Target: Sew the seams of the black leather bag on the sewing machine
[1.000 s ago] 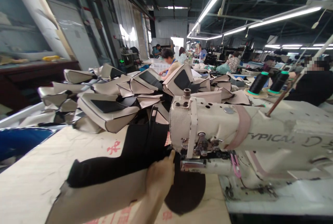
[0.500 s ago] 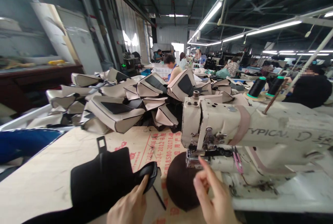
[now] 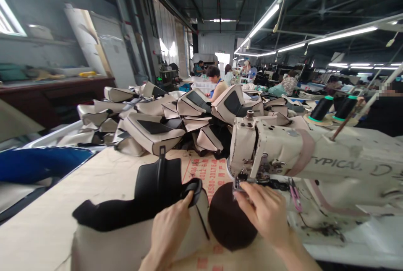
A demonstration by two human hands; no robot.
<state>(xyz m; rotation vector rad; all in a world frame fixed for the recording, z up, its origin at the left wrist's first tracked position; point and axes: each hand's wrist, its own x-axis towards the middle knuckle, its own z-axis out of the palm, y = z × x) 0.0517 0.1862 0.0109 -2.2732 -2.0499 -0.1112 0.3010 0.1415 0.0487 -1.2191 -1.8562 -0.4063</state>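
On the plywood table [image 3: 103, 178] | I see left hand [image 3: 171, 225] pinching black-and-beige piece [image 3: 113, 241] | right hand [image 3: 266, 210] at sewing machine [image 3: 273, 136], whether pinching I can't tell | 2 black spools [image 3: 321, 109] beyond

Single view, taken from head height at the near side of the board [image 3: 107, 178], facing forward and tilted down, with the left hand [image 3: 171, 225] and right hand [image 3: 264, 210] close below the lens. The machine [image 3: 277, 141] also stands near, cut by the right border. Beyond the pile [image 3: 154, 132] at middle range, the view runs deep to the far wall [image 3: 215, 42], taking in ceiling lights [image 3: 343, 35].
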